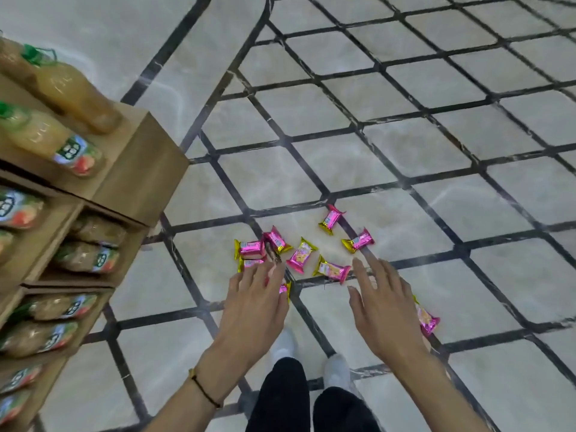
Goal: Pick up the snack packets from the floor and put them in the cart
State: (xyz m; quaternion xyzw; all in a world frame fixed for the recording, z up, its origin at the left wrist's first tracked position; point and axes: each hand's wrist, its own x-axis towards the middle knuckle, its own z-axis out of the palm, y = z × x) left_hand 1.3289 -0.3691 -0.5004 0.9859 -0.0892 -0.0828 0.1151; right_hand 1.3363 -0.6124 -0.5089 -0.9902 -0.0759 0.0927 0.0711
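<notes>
Several pink and gold snack packets lie scattered on the pale tiled floor in front of me. My left hand stretches down with its fingers spread over the left packets, partly hiding one packet. My right hand reaches out flat, fingers straight, just below a packet and near another packet. One more packet lies to the right of my right hand, partly hidden by it. Neither hand holds anything. No cart is in view.
A wooden shelf unit stands at the left, with juice bottles on top and more bottles lying in its lower compartments. My feet in white shoes stand on the tiles below the packets. Dark lines cross the floor.
</notes>
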